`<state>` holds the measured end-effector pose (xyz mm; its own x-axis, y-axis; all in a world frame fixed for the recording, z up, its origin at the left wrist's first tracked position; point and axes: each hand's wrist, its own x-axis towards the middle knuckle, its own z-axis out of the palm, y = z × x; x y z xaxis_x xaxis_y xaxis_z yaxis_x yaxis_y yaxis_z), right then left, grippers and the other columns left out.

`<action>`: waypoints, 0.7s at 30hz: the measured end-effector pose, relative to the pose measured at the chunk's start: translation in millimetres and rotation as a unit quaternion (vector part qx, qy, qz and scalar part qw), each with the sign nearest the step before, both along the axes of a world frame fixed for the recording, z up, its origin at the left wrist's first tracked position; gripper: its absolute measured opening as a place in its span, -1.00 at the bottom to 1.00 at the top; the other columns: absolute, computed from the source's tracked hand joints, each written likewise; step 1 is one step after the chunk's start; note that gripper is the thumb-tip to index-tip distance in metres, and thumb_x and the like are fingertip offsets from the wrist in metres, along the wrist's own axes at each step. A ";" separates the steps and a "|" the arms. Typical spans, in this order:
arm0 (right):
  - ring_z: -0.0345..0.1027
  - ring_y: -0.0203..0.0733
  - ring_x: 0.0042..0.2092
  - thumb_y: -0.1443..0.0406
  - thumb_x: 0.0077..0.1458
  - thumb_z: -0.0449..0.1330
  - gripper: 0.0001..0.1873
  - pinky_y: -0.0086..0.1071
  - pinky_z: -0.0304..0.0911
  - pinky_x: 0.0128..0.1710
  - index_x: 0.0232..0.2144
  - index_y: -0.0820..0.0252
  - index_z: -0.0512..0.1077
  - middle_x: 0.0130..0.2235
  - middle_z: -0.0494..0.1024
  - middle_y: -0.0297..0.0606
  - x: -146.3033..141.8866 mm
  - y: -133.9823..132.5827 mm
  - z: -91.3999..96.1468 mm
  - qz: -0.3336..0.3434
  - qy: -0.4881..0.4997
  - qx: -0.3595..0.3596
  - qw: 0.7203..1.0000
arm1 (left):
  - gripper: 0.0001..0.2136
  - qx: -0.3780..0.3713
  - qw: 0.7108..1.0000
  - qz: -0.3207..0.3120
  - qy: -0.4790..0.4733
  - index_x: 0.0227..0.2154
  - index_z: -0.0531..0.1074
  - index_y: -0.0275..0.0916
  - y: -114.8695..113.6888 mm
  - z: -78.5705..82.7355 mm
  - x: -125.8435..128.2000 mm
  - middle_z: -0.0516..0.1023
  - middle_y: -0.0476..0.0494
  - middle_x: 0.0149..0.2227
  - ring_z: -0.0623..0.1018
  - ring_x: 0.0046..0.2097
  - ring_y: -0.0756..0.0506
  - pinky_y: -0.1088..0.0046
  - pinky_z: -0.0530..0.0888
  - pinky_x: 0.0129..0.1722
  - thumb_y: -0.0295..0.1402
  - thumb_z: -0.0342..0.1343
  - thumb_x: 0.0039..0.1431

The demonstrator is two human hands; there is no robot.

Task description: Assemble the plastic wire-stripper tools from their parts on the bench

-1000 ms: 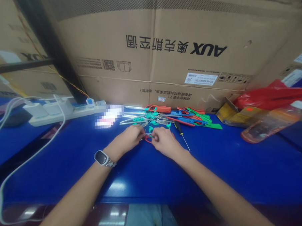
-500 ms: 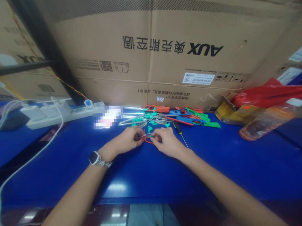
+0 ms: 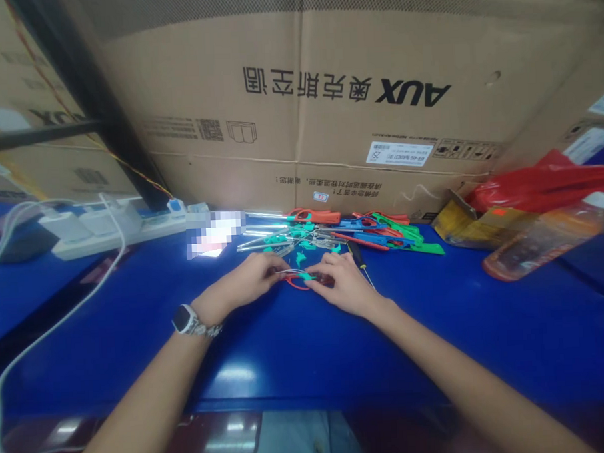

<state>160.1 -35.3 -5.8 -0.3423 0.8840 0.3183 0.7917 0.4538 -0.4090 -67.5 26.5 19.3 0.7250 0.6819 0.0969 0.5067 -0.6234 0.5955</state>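
In front of the tool pile [image 3: 342, 235], my left hand [image 3: 249, 282] and right hand [image 3: 342, 286] have their grip clamped on one red clip [image 3: 298, 283]; most of the pile looks undone.

I can't ID the part [image 3: 295, 280], too small & half covered; patch [image 3: 215, 233] pixelated; bag [image 3: 545, 182] cut off at rt edge.

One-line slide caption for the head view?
Left hand and right hand pinch a small red-and-teal part at a blue table, before piled colour-handled tools and an AUX carton.
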 end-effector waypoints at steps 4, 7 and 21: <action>0.32 -0.19 -0.22 0.19 0.21 0.23 -0.77 -0.25 0.04 -0.12 -0.12 0.06 0.58 -0.31 0.46 -0.30 -2.3 0.4 -4.9 -0.014 0.015 -0.004 1.000 | -0.82 0.000 1.000 -0.002 -0.004 -0.22 0.59 -0.25 1.9 -0.9 -0.7 0.64 -0.14 -0.25 0.55 -0.25 -0.08 0.42 0.44 -0.20 -0.44 0.09 0.24; 0.32 -0.18 -0.22 0.20 0.18 0.25 -0.78 -0.25 0.06 -0.13 -0.13 0.06 0.60 -0.32 0.47 -0.29 -3.5 1.2 -4.9 -0.024 0.023 -0.007 0.999 | -0.84 0.010 1.000 -0.001 -0.013 -0.25 0.61 -0.23 3.1 -1.5 -0.9 0.63 -0.14 -0.26 0.55 -0.25 -0.08 0.42 0.43 -0.21 -0.41 0.12 0.24; 0.31 -0.22 -0.29 0.24 0.13 0.29 -0.81 -0.30 0.13 -0.21 -0.19 0.08 0.59 -0.38 0.41 -0.33 -5.1 3.4 -3.5 -0.025 0.063 -0.024 0.997 | -0.79 0.071 0.997 0.019 -0.028 -0.13 0.53 -0.23 -1.0 -8.5 4.7 0.58 -0.16 -0.18 0.54 -0.19 -0.10 0.39 0.46 -0.20 -0.30 0.16 0.22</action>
<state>155.0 -31.9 -9.3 -0.2569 0.9143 0.3132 0.7540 0.3923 -0.5268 -62.9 25.5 10.7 0.6894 0.6855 0.2341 0.4995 -0.6840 0.5317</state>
